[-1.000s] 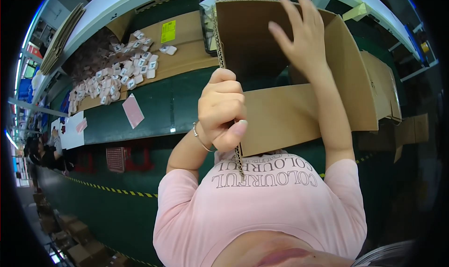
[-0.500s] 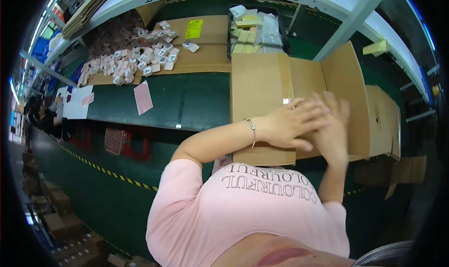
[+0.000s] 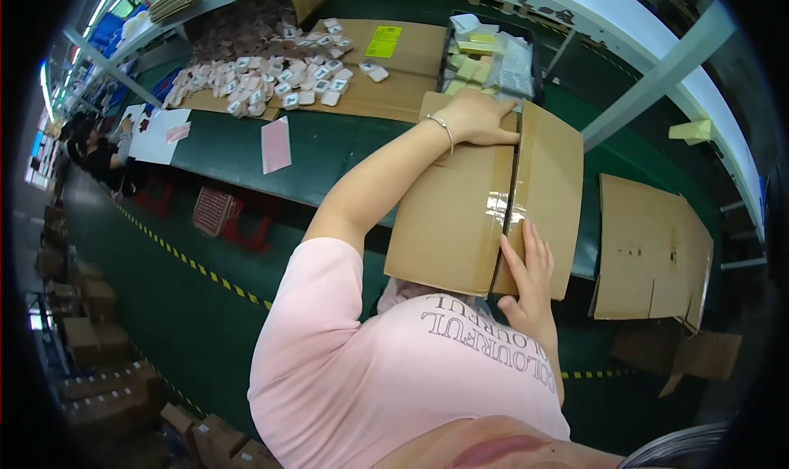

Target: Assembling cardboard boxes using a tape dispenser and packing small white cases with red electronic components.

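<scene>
A brown cardboard box (image 3: 452, 214) stands in front of me, both its top flaps folded down and a narrow gap running between them. Clear tape shows along the flap edges. My left hand (image 3: 478, 117) lies on the far end of the box by the gap, thumb and fingers apart; some fingertips are hidden over the far edge. Flat on the near end of the right flap (image 3: 552, 189) rests my right hand (image 3: 531, 280), its fingers stretched out across the gap. Neither hand holds anything.
Many small pale pink cases (image 3: 271, 78) are heaped on cardboard at the back left. A black crate (image 3: 537, 54) with yellow packets and clear bags stands behind the box. Another carton (image 3: 653, 251) is at the right. A co-worker (image 3: 103, 152) sits far left.
The right flap, upright before, is now folded down. My left hand has moved to the box's far end, and my right hand has come nearer me onto the flap. The view has shifted.
</scene>
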`<action>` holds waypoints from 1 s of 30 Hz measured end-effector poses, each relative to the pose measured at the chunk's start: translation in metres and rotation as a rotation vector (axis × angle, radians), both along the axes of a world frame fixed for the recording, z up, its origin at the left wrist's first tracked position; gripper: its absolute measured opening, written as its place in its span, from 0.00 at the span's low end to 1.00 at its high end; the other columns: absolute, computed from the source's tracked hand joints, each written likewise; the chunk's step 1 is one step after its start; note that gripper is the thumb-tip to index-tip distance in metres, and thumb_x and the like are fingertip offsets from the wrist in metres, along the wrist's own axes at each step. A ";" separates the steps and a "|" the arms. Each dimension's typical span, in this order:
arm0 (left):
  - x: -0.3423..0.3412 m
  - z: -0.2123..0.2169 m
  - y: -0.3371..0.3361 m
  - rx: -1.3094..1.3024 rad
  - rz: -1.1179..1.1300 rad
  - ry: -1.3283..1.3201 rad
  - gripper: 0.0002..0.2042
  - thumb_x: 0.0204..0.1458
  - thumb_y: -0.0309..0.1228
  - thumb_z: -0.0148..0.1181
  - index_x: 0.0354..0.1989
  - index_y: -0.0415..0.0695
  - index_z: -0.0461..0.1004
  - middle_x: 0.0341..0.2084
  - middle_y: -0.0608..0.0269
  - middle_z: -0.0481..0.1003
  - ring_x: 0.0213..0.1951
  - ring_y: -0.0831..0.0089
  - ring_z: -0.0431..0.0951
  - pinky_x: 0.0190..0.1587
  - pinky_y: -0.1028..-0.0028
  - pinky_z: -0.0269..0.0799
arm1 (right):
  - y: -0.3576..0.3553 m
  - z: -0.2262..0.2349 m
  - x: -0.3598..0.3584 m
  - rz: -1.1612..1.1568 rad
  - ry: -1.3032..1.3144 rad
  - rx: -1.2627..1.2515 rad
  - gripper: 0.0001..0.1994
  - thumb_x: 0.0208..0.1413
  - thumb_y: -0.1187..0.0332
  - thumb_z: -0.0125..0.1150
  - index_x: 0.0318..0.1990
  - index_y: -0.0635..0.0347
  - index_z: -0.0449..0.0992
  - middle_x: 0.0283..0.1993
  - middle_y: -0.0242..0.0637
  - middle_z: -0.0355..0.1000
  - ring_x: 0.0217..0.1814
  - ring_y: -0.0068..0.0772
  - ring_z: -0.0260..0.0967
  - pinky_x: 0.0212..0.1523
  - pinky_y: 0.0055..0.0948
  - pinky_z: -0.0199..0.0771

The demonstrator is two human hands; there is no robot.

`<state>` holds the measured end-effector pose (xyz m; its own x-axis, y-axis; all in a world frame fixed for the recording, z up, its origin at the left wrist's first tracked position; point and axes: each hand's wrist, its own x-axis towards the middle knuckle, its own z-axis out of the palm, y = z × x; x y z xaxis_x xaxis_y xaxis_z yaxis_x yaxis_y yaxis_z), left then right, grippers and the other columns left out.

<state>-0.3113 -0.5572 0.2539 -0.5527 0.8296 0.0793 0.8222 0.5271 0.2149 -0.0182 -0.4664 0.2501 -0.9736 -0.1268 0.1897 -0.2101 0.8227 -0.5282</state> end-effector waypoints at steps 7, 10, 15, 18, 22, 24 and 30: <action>0.013 -0.028 -0.099 0.035 0.197 -0.074 0.23 0.59 0.51 0.38 0.52 0.50 0.69 0.39 0.52 0.77 0.42 0.53 0.77 0.43 0.57 0.71 | -0.040 -0.062 -0.004 0.146 0.062 0.148 0.36 0.49 0.44 0.57 0.63 0.55 0.62 0.69 0.52 0.48 0.72 0.53 0.43 0.66 0.55 0.38; 0.037 -0.081 -0.151 -0.001 0.409 -0.044 0.21 0.60 0.48 0.37 0.52 0.50 0.69 0.44 0.53 0.76 0.43 0.54 0.77 0.43 0.56 0.71 | -0.062 -0.128 -0.019 0.263 0.143 0.203 0.34 0.46 0.51 0.61 0.62 0.52 0.63 0.67 0.47 0.52 0.70 0.45 0.48 0.66 0.52 0.43; 0.058 -0.126 -0.210 -0.138 0.843 -0.149 0.21 0.61 0.47 0.33 0.49 0.50 0.70 0.35 0.53 0.79 0.39 0.53 0.78 0.41 0.54 0.69 | -0.073 -0.141 -0.056 0.435 0.187 0.206 0.33 0.46 0.50 0.60 0.61 0.48 0.64 0.64 0.41 0.59 0.67 0.37 0.55 0.67 0.49 0.43; 0.079 -0.121 -0.229 -0.160 0.916 -0.130 0.22 0.61 0.47 0.32 0.47 0.48 0.70 0.35 0.50 0.78 0.38 0.52 0.78 0.40 0.54 0.71 | -0.070 -0.135 -0.059 0.426 0.188 0.188 0.35 0.44 0.49 0.62 0.61 0.48 0.64 0.66 0.43 0.55 0.69 0.40 0.50 0.67 0.52 0.40; 0.098 -0.132 -0.238 -0.189 0.975 -0.091 0.20 0.61 0.45 0.34 0.45 0.48 0.71 0.33 0.50 0.78 0.37 0.53 0.79 0.37 0.56 0.72 | -0.081 -0.157 -0.012 0.039 0.152 0.100 0.47 0.39 0.44 0.68 0.66 0.52 0.55 0.70 0.55 0.39 0.73 0.56 0.33 0.67 0.57 0.32; 0.109 -0.146 -0.244 -0.147 0.978 0.012 0.19 0.61 0.44 0.35 0.44 0.48 0.71 0.33 0.51 0.78 0.36 0.54 0.79 0.36 0.57 0.73 | -0.095 -0.175 0.006 -0.112 0.147 -0.021 0.52 0.37 0.43 0.69 0.67 0.55 0.48 0.70 0.57 0.36 0.73 0.58 0.31 0.67 0.57 0.31; 0.108 -0.161 -0.252 -0.125 0.994 0.168 0.17 0.61 0.43 0.37 0.39 0.47 0.72 0.34 0.55 0.77 0.36 0.55 0.78 0.37 0.56 0.72 | -0.108 -0.188 0.016 -0.346 0.227 -0.365 0.62 0.32 0.48 0.75 0.69 0.60 0.35 0.70 0.61 0.28 0.74 0.63 0.21 0.66 0.62 0.26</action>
<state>-0.2031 -0.8094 0.0928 -0.9864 0.0077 0.1640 0.0134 0.9994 0.0332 -0.0021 -0.5747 0.0621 -0.8763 0.3070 0.3714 -0.1013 0.6360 -0.7650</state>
